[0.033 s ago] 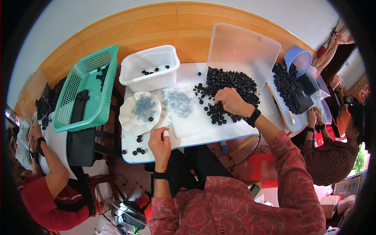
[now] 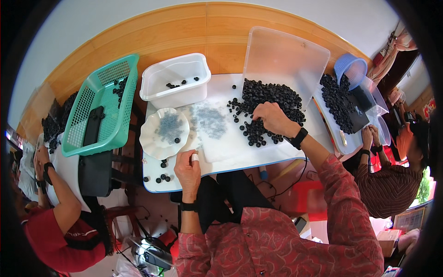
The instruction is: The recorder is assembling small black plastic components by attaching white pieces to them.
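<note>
My right hand (image 2: pixel 273 119) reaches over the left part of a heap of small black round parts (image 2: pixel 277 96), its fingertips drawn together at the heap's edge. Whether a part is between them I cannot make out. At the table's front edge is my left hand (image 2: pixel 188 169), fingers curled closed, with a white wrap on one finger; anything inside it is hidden. Just beyond it stands a white scalloped dish (image 2: pixel 150 141) holding small clear bluish pieces (image 2: pixel 170 125) and one black part (image 2: pixel 177 140). More clear pieces (image 2: pixel 211 121) lie spread on the white tabletop (image 2: pixel 226 150).
A white tub (image 2: pixel 173 99) with a few black parts stands at the back. Behind the heap leans a clear plastic bin (image 2: pixel 286 55). Several loose black parts (image 2: pixel 163 178) lie front left. A green basket (image 2: pixel 99 101) is at left; people work on both sides.
</note>
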The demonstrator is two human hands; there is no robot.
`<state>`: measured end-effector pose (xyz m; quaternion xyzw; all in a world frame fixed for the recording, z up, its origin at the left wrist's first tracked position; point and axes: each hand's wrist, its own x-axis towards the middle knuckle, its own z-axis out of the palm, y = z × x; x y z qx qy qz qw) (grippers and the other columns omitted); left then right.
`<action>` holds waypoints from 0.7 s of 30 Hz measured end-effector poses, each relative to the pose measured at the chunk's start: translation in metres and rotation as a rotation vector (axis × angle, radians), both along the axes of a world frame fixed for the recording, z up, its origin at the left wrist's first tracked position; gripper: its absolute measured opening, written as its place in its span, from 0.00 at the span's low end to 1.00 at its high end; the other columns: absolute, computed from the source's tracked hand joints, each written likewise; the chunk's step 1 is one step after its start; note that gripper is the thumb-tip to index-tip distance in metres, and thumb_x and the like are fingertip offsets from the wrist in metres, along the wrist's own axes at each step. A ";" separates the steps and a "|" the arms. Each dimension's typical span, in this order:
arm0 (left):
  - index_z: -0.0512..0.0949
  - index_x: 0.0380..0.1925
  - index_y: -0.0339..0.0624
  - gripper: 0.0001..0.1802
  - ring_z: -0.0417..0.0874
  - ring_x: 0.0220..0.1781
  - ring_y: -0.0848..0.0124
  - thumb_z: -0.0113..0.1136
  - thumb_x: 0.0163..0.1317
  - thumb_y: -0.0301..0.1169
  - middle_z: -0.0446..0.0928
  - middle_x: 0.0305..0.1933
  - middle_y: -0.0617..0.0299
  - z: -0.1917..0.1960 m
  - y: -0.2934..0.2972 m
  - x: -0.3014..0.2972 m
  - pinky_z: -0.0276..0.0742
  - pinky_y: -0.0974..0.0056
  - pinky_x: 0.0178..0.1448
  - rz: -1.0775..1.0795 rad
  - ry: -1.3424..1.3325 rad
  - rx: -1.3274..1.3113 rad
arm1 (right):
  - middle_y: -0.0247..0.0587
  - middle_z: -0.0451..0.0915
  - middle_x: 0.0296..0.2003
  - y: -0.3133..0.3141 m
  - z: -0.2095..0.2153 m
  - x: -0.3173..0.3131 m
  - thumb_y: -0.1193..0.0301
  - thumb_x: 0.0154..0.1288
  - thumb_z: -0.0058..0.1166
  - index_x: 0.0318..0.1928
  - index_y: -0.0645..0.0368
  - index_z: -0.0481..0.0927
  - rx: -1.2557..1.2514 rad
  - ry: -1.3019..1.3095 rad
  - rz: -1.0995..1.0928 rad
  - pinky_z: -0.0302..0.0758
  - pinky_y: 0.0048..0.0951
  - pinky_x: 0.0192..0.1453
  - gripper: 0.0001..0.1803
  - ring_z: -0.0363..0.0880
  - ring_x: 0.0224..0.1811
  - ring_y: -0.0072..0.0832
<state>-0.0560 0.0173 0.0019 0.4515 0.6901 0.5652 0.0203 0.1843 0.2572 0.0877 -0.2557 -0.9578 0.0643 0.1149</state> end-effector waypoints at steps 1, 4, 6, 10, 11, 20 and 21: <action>0.82 0.36 0.35 0.08 0.82 0.34 0.55 0.59 0.56 0.19 0.78 0.34 0.52 0.000 0.000 -0.001 0.78 0.59 0.39 0.010 0.005 0.001 | 0.37 0.80 0.39 0.000 0.001 0.003 0.83 0.56 0.49 0.36 0.56 0.83 0.055 0.069 0.009 0.70 0.40 0.51 0.12 0.76 0.48 0.40; 0.82 0.36 0.35 0.08 0.82 0.34 0.56 0.59 0.56 0.18 0.79 0.34 0.52 -0.001 0.001 0.000 0.78 0.59 0.39 0.011 0.010 -0.002 | 0.41 0.80 0.38 -0.004 0.004 0.018 0.82 0.57 0.51 0.36 0.58 0.82 0.007 0.183 -0.077 0.73 0.39 0.52 0.10 0.77 0.46 0.43; 0.82 0.36 0.35 0.08 0.82 0.34 0.56 0.59 0.56 0.18 0.79 0.34 0.52 -0.001 0.002 0.001 0.78 0.60 0.39 0.000 0.004 0.002 | 0.45 0.79 0.35 -0.011 0.007 0.029 0.80 0.57 0.54 0.37 0.60 0.82 0.069 0.184 -0.057 0.77 0.40 0.47 0.08 0.79 0.41 0.45; 0.82 0.37 0.35 0.09 0.82 0.34 0.58 0.60 0.55 0.18 0.79 0.34 0.53 0.001 0.000 0.000 0.77 0.60 0.38 0.009 0.044 -0.008 | 0.48 0.80 0.39 -0.047 0.003 0.045 0.73 0.59 0.58 0.41 0.58 0.82 -0.199 0.043 -0.186 0.78 0.44 0.48 0.09 0.81 0.42 0.47; 0.82 0.37 0.35 0.09 0.82 0.34 0.58 0.60 0.55 0.18 0.79 0.34 0.53 0.002 0.000 0.000 0.77 0.60 0.38 0.006 0.048 -0.008 | 0.48 0.80 0.39 -0.054 -0.003 0.048 0.72 0.58 0.59 0.42 0.58 0.82 -0.225 0.026 -0.188 0.78 0.44 0.47 0.10 0.81 0.42 0.47; 0.82 0.37 0.36 0.09 0.82 0.33 0.58 0.59 0.56 0.19 0.79 0.34 0.53 -0.003 0.001 0.000 0.77 0.61 0.38 0.016 0.067 0.001 | 0.49 0.80 0.30 -0.074 -0.038 0.031 0.76 0.56 0.60 0.35 0.64 0.77 -0.277 0.212 -0.076 0.78 0.41 0.40 0.08 0.82 0.36 0.45; 0.82 0.37 0.36 0.09 0.81 0.33 0.58 0.59 0.56 0.19 0.79 0.34 0.53 -0.003 0.001 -0.001 0.77 0.61 0.38 0.014 0.071 -0.002 | 0.49 0.80 0.30 -0.071 -0.039 0.030 0.76 0.56 0.60 0.35 0.64 0.77 -0.277 0.217 -0.075 0.78 0.41 0.40 0.08 0.82 0.36 0.45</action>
